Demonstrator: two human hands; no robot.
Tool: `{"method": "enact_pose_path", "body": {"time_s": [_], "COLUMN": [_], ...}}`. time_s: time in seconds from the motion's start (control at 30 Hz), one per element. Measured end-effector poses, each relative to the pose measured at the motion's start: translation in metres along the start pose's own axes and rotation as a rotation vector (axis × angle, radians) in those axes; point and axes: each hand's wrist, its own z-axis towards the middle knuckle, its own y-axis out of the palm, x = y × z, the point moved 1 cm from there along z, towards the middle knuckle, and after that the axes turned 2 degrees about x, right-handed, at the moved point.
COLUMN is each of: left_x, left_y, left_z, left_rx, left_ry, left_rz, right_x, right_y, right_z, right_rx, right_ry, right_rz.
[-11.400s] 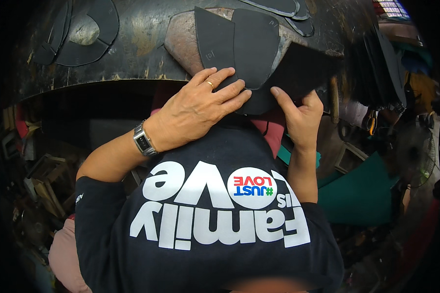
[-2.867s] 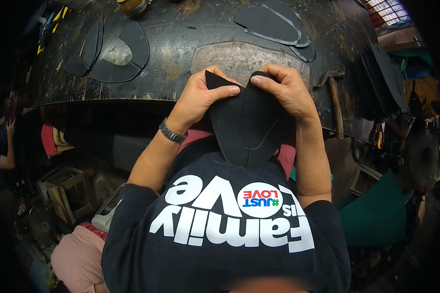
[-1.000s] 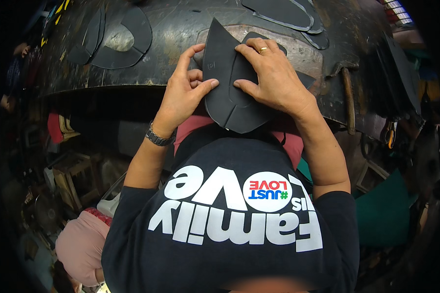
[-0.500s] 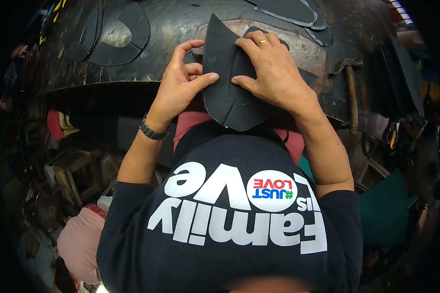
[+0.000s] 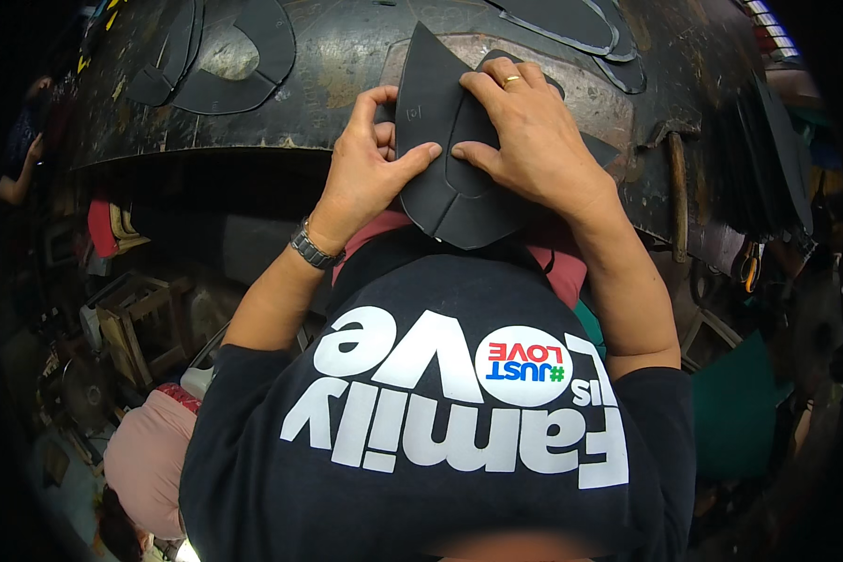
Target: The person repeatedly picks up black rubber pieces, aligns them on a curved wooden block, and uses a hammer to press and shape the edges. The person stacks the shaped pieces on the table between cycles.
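Observation:
A black, curved shoe upper piece [image 5: 425, 98] with a pointed end and a seam toward the near end lies at the table's front edge, its near part overhanging toward my lap. My left hand [image 5: 373, 150] grips its left margin, thumb pressed on the face and fingers curled behind the edge. On the other side my right hand [image 5: 543, 136] presses the material, fingertips near the fold line and thumb close to the left thumb. Part of the piece is hidden under the right hand.
The dark, worn table [image 5: 332, 84] holds similar black upper pieces [image 5: 262, 89] at far left and grey-edged ones [image 5: 571, 37] at far right. A wooden handle [image 5: 678, 201] hangs at the front edge. Orange-handled scissors [image 5: 750, 267] and black sheets [image 5: 768, 159] hang right. Another person [image 5: 28, 150] is left.
My left thumb has slid right along the piece toward the crease, closer to my right thumb. The view has shifted slightly. Both hands stay on the shoe upper piece.

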Motion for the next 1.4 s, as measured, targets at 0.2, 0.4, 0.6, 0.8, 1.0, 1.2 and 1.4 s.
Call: {"method": "enact_pose_path", "body": {"time_s": [0.2,0.4,0.6,0.8,1.0,1.2,1.4], "left_x": [-0.001,0.002,0.005,0.004,0.005,0.009,0.006], "left_y": [0.009,0.007,0.006,0.008,0.006,0.005,0.004], "left_z": [0.003,0.004,-0.004,-0.011,-0.011,-0.009,-0.010], "left_rx": [0.061,0.080,0.066,0.019,-0.006,0.009,0.052], "left_ry": [0.043,0.149,0.128,0.105,0.086,0.108,0.141], "left_rz": [-0.111,0.154,0.179,0.071,0.096,0.134,0.154], "right_x": [0.008,0.012,0.003,0.003,0.016,0.028,0.078], "right_y": [0.000,0.003,0.015,0.016,0.017,0.017,-0.045], "right_z": [-0.004,0.009,0.007,0.008,0.024,0.027,-0.070], "right_rx": [0.005,0.013,0.167,0.146,0.093,0.256,0.512], "right_ry": [-0.065,0.039,0.030,0.081,0.137,0.303,0.377], "right_rz": [0.019,0.089,0.021,0.038,0.138,0.434,-0.111]}}
